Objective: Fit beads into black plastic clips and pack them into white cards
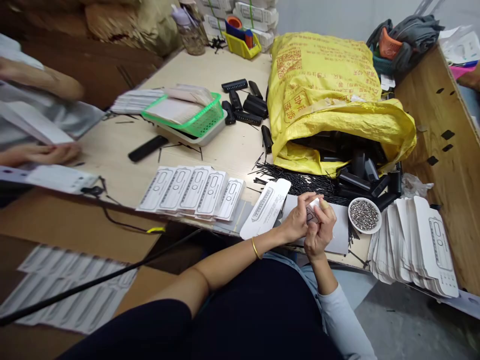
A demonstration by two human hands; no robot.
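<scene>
My left hand [296,220] and my right hand [320,230] meet over the table's front edge, fingers closed around a small white printed carton [312,210]. Much of this carton is hidden by the fingers. By my left wrist a white printed carton [265,207] lies slanted across the edge. Under my hands a pale flat sheet [339,235] covers part of the table. A white bowl [365,215] of small shiny metal pieces stands right of my right hand. Beyond the hands lie many thin black sticks [300,181].
A yellow sack [326,75] spills black plastic cases [360,170]. Flat cartons [412,240] stack at right, beside a wooden board [442,120]. Several filled-out cartons [191,192] line the left edge. Behind them is a green basket [202,120]. A co-worker's hand [56,152] holds a white carton.
</scene>
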